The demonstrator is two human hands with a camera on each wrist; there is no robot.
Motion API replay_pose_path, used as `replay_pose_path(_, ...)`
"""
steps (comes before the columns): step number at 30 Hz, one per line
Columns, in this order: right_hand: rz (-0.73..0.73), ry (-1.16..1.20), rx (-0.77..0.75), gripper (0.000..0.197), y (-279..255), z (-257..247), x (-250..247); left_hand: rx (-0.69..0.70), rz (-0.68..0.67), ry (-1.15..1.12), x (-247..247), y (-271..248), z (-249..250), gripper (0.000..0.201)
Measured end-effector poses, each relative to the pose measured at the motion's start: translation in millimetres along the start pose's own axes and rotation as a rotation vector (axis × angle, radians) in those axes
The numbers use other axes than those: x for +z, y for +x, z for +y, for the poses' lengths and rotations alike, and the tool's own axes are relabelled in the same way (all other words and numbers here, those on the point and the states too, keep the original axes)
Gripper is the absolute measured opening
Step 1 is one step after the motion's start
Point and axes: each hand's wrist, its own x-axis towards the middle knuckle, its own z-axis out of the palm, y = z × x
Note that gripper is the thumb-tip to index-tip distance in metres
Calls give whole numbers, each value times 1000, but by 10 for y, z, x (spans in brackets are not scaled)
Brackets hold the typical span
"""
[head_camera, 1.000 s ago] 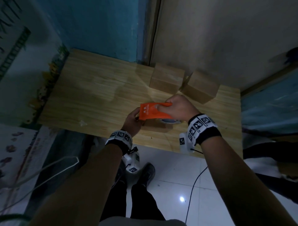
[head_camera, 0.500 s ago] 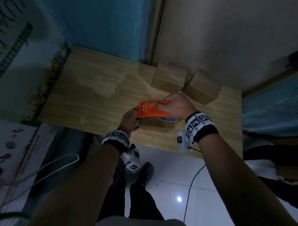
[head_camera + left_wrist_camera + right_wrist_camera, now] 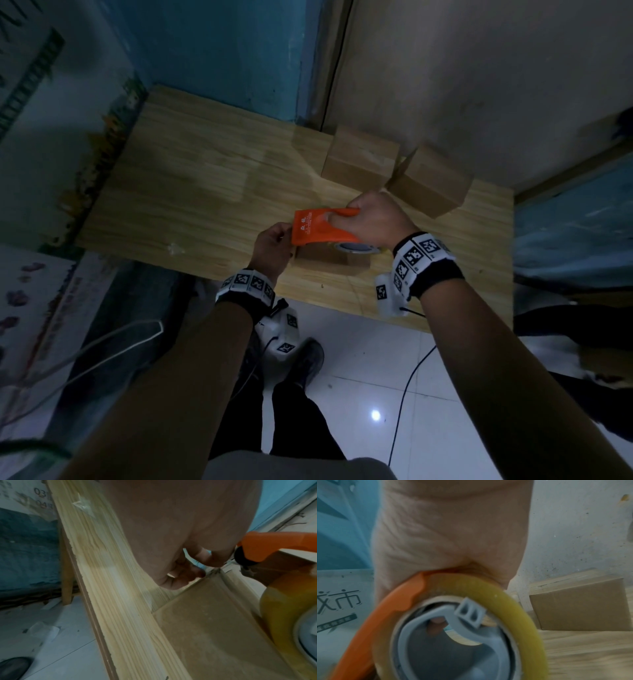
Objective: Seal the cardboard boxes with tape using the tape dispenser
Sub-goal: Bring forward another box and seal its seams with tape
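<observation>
My right hand (image 3: 370,219) grips the orange tape dispenser (image 3: 315,228) from above and holds it on top of a small cardboard box (image 3: 329,260) near the table's front edge. The yellowish tape roll (image 3: 513,601) sits in the dispenser on a grey hub, close under my wrist. My left hand (image 3: 274,243) is at the box's left end, its fingers curled at the upper left corner of the box (image 3: 205,622), right beside the dispenser's orange nose (image 3: 267,545). Whether those fingers pinch the tape end is hidden.
Two more closed cardboard boxes (image 3: 359,161) (image 3: 431,181) stand at the back of the wooden table (image 3: 191,185) against the wall. A scrap of tape (image 3: 173,247) lies near the front edge. A cable (image 3: 407,387) hangs over the white tiled floor.
The dispenser in my right hand has stayed over the near box and shifted slightly; my left hand keeps to the box's left end. The head view has drifted a little.
</observation>
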Motion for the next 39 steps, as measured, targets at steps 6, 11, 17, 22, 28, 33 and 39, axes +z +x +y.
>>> replay_pose_path(6, -2, -32, -2, 67, 42, -51, 32, -31, 53, 32, 9, -36, -8, 31)
replay_pose_path(11, -2, -11, -3, 65, 32, -26, 22, -20, 52, 120, -5, -22, 60, 26)
replay_pose_path(17, -35, 15, -11, 59, 19, -1, -12, -58, -24, 93, -31, 47, 137, 24)
replay_pose_path(22, -45, 30, -11, 59, 7, 18, -6, -147, -88, -11, -52, 85, 197, 26)
replay_pose_path(28, -43, -23, -30, 64, 39, 0, -9, -81, -110, 55, -46, 23, 199, 22)
replay_pose_path(33, -43, -5, -35, 64, 20, 24, -36, 24, -49, 177, -59, 67, 114, 28)
replay_pose_path(39, -40, 34, -46, 64, -7, 44, -82, 72, -45, 251, -72, 86, 177, 23)
